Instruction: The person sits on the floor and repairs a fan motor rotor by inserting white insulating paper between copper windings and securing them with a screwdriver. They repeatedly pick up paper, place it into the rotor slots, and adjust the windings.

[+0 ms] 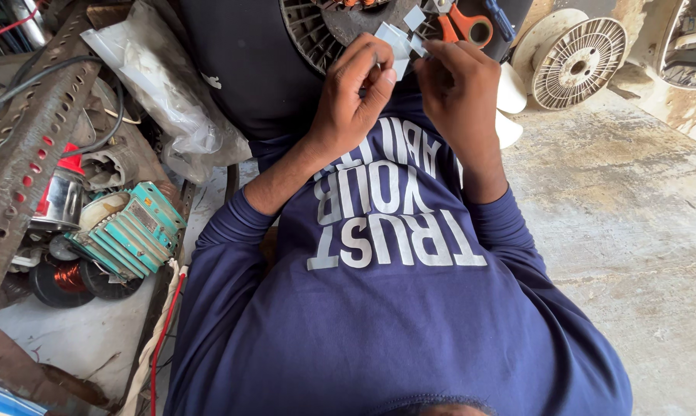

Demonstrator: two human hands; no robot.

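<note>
Both my hands are raised close together over a dark round motor housing (pixel 317 35) with slotted vents. My left hand (pixel 356 92) and my right hand (pixel 456 81) pinch small pale grey paper strips (pixel 400 42) between their fingertips, just above the housing. Orange-handled scissors (pixel 465 27) lie right behind my right hand. My dark blue long-sleeved shirt (pixel 394 293) fills the lower middle of the view.
A perforated rusty metal angle bar (pixel 24 146) runs along the left. Below it lie a teal finned part (pixel 132 231), a copper wire coil (pixel 69 276) and a small metal can (pixel 59 196). A plastic bag (pixel 163 92) sits behind. A white slotted disc (pixel 579 62) stands on the concrete floor (pixel 625 231).
</note>
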